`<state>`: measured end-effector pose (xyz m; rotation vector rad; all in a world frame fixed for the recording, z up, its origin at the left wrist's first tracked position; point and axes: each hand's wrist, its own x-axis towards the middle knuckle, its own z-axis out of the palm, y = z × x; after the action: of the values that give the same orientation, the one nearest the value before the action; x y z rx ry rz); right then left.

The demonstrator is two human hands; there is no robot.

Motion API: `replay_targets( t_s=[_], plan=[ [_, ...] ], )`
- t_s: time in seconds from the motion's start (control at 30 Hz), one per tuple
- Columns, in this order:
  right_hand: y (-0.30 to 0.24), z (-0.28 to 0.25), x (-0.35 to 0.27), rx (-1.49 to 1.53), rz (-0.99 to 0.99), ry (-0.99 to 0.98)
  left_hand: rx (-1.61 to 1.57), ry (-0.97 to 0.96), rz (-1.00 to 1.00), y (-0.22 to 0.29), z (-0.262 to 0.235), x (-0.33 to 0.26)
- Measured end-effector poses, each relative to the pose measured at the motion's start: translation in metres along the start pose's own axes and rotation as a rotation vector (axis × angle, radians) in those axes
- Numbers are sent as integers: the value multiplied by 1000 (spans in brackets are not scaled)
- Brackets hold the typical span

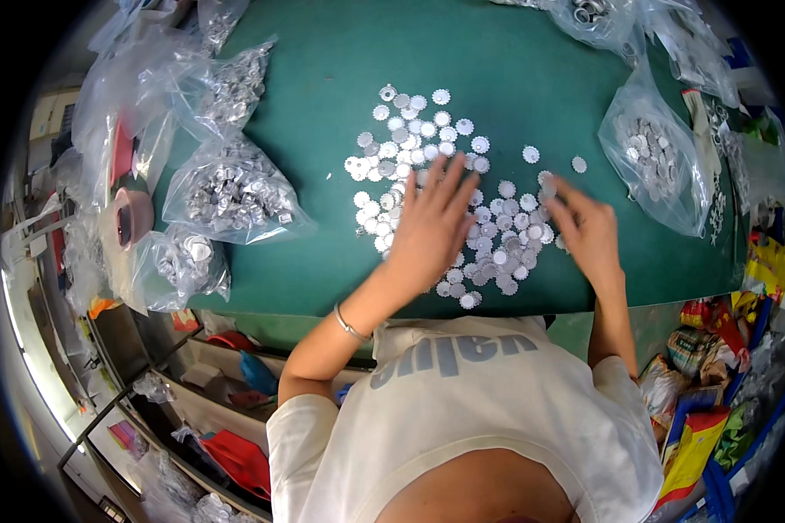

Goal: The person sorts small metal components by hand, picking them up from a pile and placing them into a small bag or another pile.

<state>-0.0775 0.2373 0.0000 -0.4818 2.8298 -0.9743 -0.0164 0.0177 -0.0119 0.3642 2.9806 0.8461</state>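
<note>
Many small silvery discs with scalloped edges [506, 248] lie scattered in a loose spread on the green table. My left hand [432, 222] rests over the middle of the spread, palm down, fingers stretched and apart, covering some discs. At the right side of the spread is my right hand [584, 227], slightly blurred. Its thumb and forefinger close on one scalloped disc [547, 186] at their tips. Two single discs lie apart beyond that hand, one of them a stray disc [579, 164] to the far right.
Clear bags of small metal parts [235, 192] stand along the left edge, beside a roll of tape [133, 218]. Another bag of discs [654, 157] lies on the right. Below the green table [323, 52] are an open drawer [209, 375] at left and colourful packages [693, 436] at right.
</note>
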Motion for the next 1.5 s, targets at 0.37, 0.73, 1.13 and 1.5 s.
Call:
replay_targets(
  t_s=[0.37, 0.73, 1.13, 1.5],
  plan=[
    [34, 4, 15, -128, -27, 307, 199, 263, -71, -37, 12, 36],
    [26, -11, -15, 180, 72, -38, -55, 69, -55, 5, 7, 3],
    [18, -5, -5, 44, -75, -87, 233, -162, 54, 2, 14, 9],
    [12, 1, 4, 85, 48, -17, 327, 83, -209, -41, 3, 27]
  ],
)
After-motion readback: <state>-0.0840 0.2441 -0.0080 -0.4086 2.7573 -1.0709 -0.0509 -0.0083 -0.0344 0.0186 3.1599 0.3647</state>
